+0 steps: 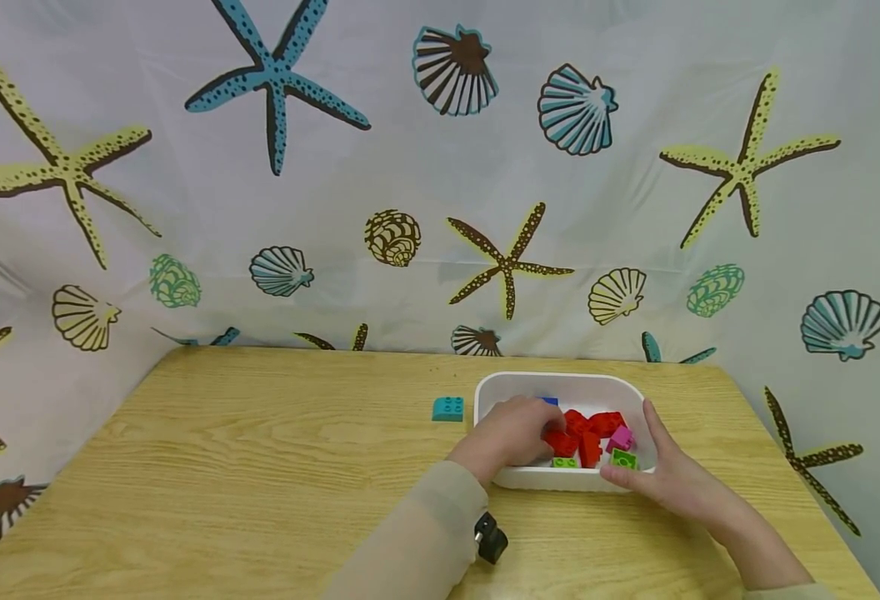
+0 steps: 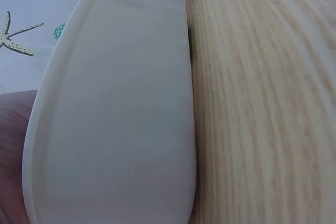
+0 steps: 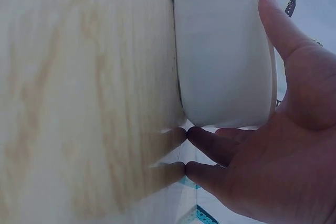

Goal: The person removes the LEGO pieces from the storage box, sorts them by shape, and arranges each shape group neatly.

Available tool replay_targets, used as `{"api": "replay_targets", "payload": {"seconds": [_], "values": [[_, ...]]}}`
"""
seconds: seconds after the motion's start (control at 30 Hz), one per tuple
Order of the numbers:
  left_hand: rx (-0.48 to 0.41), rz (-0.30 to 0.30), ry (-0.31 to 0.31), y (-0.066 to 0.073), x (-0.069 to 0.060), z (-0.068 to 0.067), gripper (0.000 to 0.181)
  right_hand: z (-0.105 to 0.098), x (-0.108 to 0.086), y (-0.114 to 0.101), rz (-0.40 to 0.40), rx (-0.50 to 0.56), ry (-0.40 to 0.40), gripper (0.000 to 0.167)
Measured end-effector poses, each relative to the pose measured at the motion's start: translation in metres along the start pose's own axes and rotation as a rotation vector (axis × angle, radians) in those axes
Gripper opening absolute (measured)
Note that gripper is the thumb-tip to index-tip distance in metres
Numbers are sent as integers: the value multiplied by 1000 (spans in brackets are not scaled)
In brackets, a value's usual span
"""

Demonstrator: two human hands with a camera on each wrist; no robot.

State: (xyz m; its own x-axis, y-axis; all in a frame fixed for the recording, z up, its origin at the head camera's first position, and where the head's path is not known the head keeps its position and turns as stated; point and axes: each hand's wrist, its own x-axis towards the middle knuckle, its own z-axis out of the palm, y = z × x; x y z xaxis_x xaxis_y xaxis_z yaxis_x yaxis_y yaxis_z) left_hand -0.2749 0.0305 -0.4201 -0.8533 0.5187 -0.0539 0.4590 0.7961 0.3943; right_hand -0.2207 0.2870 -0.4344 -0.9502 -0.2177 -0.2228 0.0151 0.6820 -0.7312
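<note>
A white plastic bin (image 1: 552, 480) holds several toy building bricks. My left hand (image 1: 513, 429) reaches over its left end, fingers bent down among the red bricks (image 1: 590, 448); the fingertips are hidden, so whether they pinch one does not show. At the opposite end my right hand (image 1: 672, 473) grips the bin, thumb over the front rim and fingers around the end wall. In the right wrist view, fingertips (image 3: 195, 134) of that hand reach down to the table beside the bin. The left wrist view is mostly filled by the bin's wall (image 2: 115, 103).
A teal brick (image 1: 448, 409) lies on the wooden table (image 1: 260, 450), just left of the bin. Inside the bin are also a pink brick (image 1: 621, 439), green bricks (image 1: 623, 459) and a blue brick (image 1: 549, 401). A shell-and-starfish patterned curtain (image 1: 410, 167) stands behind the table.
</note>
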Motion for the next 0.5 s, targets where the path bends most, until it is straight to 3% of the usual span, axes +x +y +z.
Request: {"api": "replay_targets", "payload": {"seconds": [0.5], "values": [[-31, 20, 53, -1, -2, -2, 30, -1, -5, -9, 20, 1, -13, 134]]}}
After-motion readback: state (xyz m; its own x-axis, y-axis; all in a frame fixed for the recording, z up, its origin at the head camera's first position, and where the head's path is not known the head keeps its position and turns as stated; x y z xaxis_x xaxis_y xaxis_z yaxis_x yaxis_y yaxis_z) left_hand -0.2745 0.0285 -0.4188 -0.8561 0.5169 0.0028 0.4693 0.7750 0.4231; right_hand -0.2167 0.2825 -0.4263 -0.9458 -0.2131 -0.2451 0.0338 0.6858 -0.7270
